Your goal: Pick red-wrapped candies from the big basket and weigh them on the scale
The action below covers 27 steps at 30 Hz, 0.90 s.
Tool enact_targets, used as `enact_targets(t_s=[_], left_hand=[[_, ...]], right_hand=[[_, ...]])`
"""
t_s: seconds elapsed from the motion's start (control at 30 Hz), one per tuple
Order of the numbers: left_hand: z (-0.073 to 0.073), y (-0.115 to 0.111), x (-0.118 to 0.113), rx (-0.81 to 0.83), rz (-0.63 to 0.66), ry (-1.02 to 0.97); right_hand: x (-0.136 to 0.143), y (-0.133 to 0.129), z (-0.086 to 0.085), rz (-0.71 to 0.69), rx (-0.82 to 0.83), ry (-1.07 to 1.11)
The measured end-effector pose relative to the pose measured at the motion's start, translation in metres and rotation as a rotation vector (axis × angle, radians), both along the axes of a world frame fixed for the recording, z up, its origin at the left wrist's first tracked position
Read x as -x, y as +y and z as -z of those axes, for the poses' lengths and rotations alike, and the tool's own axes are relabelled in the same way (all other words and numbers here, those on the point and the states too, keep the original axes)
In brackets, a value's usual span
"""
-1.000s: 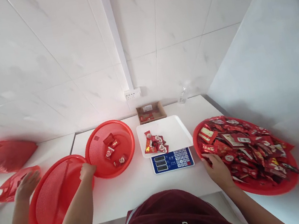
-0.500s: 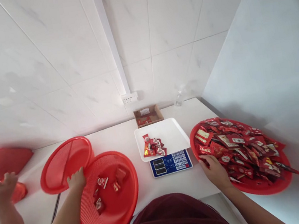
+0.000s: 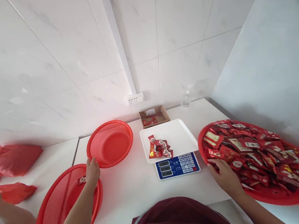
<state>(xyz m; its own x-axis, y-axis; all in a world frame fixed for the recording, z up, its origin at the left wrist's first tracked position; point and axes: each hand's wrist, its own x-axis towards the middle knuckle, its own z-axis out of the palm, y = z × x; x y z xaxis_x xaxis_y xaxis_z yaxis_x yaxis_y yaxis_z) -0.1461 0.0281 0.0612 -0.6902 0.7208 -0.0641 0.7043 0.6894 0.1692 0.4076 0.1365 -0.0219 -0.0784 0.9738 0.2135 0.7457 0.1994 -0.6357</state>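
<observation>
My left hand is at the near-left rim of a red plastic basket, fingers curled on its edge. That basket shows no packets inside. My left forearm crosses over a second red basket, which holds a small red packet; the arm hides part of its inside. My right hand grips the left rim of a large red basket heaped with red snack packets. Between my hands stands a blue scale with a white tray bearing several red packets.
Behind the scale sits a small cardboard box with red packets, and a clear plastic bottle beside it. Red plastic bags lie at the left. Another person's arm reaches in at the left edge. A wall socket is above the table.
The packet-free basket has shifted right with my left hand at its rim. The other left-side basket has moved left, under my forearm. My right hand stays on the full basket's rim.
</observation>
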Motion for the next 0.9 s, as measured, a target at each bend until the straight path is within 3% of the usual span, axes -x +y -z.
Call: enact_targets(t_s=[0.1, 0.27, 0.4, 0.5, 0.7, 0.8, 0.9], left_hand=[[0.009, -0.003, -0.009, 0.030, 0.036, -0.011], [0.013, -0.016, 0.002, 0.154, 0.328, 0.015], [0.010, -0.007, -0.006, 0.152, 0.227, 0.077], [0.014, 0.017, -0.049, 0.083, 0.271, 0.073], [0.028, 0.086, -0.179, -0.065, 0.833, -0.164], [0.030, 0.121, -0.220, -0.029, 0.887, -0.238], [0.032, 0.148, -0.235, 0.031, 0.879, -0.230]], right_hand=[[0.001, 0.000, -0.001, 0.009, 0.006, -0.008], [0.002, 0.002, -0.002, 0.013, 0.012, -0.001], [0.001, 0.002, -0.002, 0.033, 0.031, -0.010], [0.001, 0.002, -0.003, 0.032, 0.026, -0.007], [0.002, 0.002, -0.005, 0.041, 0.063, -0.015], [0.003, 0.002, -0.005, 0.050, 0.051, -0.005], [0.003, 0.001, -0.005, 0.049, 0.044, 0.001]])
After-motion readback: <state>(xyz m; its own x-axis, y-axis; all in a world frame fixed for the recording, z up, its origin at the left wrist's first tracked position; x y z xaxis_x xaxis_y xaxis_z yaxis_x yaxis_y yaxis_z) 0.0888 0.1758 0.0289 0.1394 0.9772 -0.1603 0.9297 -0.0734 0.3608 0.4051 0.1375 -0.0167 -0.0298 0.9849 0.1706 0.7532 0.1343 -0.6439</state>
